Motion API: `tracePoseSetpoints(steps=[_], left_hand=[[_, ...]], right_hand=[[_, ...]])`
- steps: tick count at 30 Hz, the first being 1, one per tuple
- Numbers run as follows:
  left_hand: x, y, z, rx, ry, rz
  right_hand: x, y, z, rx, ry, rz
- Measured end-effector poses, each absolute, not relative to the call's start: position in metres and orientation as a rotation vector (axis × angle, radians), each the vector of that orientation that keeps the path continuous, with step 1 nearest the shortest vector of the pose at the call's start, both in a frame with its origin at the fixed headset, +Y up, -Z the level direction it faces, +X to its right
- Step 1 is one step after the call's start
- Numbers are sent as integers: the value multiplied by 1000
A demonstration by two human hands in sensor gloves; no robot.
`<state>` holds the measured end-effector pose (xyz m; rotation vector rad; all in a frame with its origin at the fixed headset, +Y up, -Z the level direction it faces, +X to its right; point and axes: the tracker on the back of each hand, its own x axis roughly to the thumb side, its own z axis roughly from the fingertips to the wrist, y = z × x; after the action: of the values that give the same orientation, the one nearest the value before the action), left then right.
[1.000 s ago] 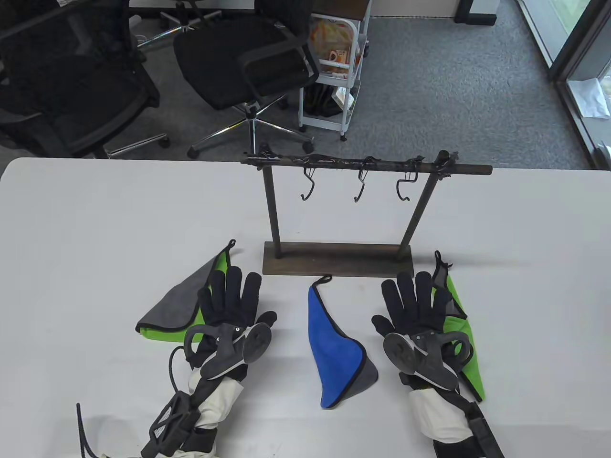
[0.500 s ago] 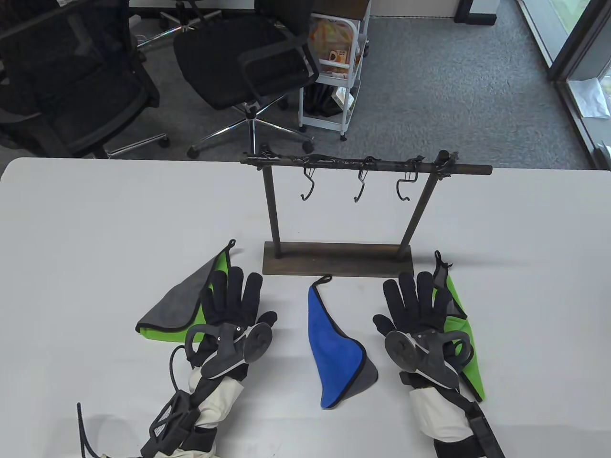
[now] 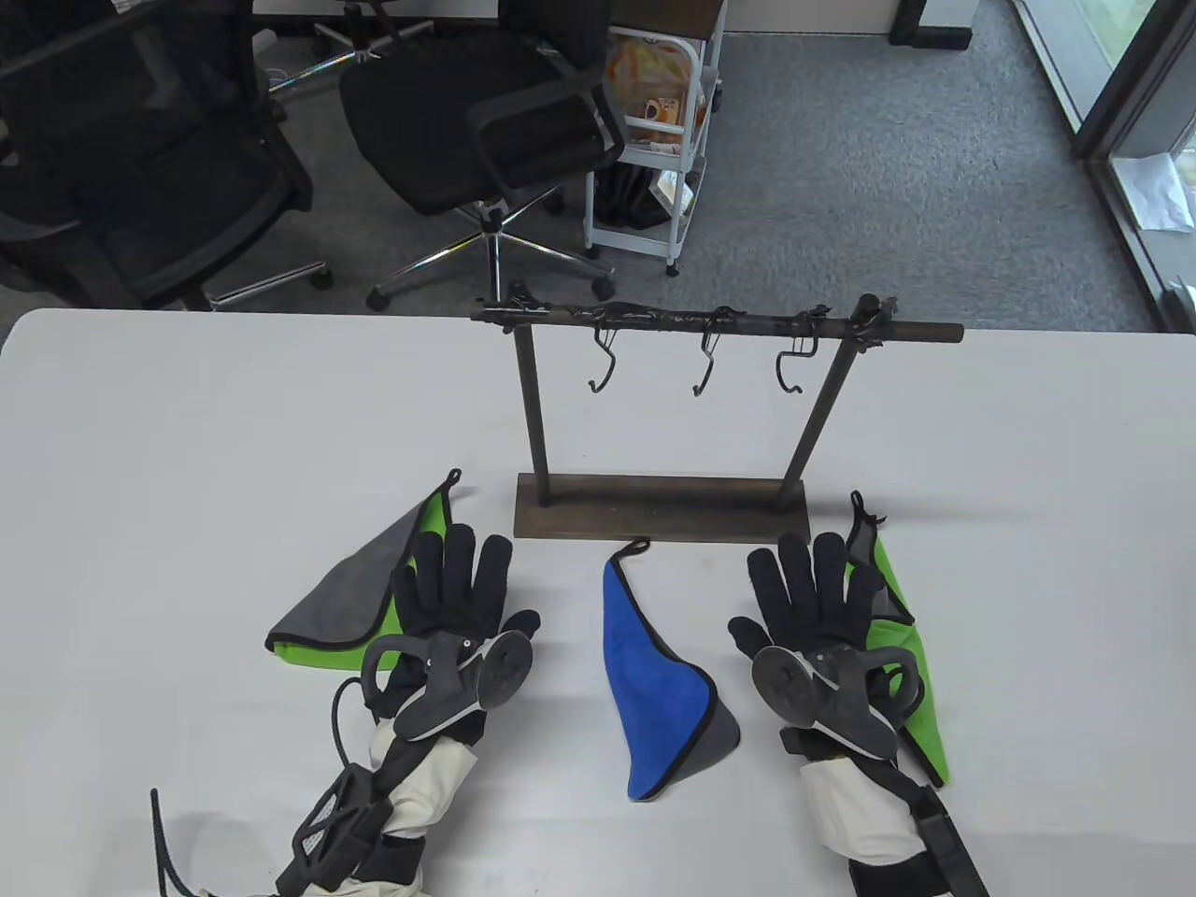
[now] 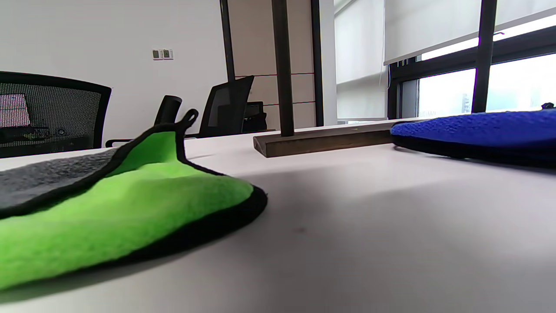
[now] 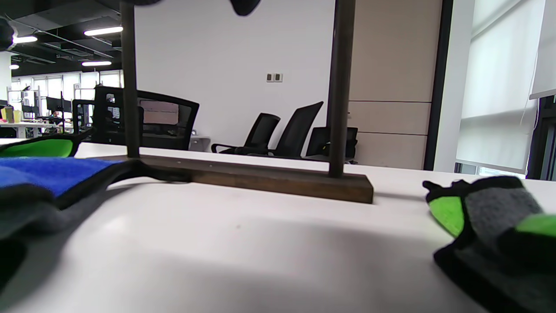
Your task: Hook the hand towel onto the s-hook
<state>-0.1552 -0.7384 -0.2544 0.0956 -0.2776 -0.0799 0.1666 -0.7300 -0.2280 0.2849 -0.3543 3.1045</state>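
A dark wooden rack (image 3: 659, 505) stands mid-table with three black s-hooks (image 3: 703, 369) hanging empty from its bar. Three folded hand towels lie in front of it: a green-and-grey one (image 3: 355, 593) at the left, a blue-and-grey one (image 3: 654, 673) in the middle, a green-and-grey one (image 3: 902, 635) at the right. My left hand (image 3: 458, 598) lies flat with fingers spread, partly over the left towel's edge (image 4: 130, 208). My right hand (image 3: 813, 598) lies flat with fingers spread, partly over the right towel (image 5: 491, 217). Neither hand holds anything.
The white table (image 3: 187, 448) ends at its far edge behind the rack. Beyond it stand black office chairs (image 3: 486, 121) and a white trolley (image 3: 654, 140). The rack's base (image 5: 260, 176) shows close ahead in both wrist views (image 4: 321, 141).
Almost nothing: the right hand shifted by a few pixels and back. The towels and the rack have not moved.
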Motion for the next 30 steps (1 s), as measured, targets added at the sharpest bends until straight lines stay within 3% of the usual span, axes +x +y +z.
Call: tracePoseSetpoints(steps=[12,18,30], left_hand=[[-166,-701,-283,111,-205,49],[-182,-685,-316,14,-60,140],[-197,-723,-372,-279,198,42]], right_hand=[[167,-731,-229,268,-330,3081],[164,-731,-230,286,-327,3059],[169,-733,-232,274,-314,3027]])
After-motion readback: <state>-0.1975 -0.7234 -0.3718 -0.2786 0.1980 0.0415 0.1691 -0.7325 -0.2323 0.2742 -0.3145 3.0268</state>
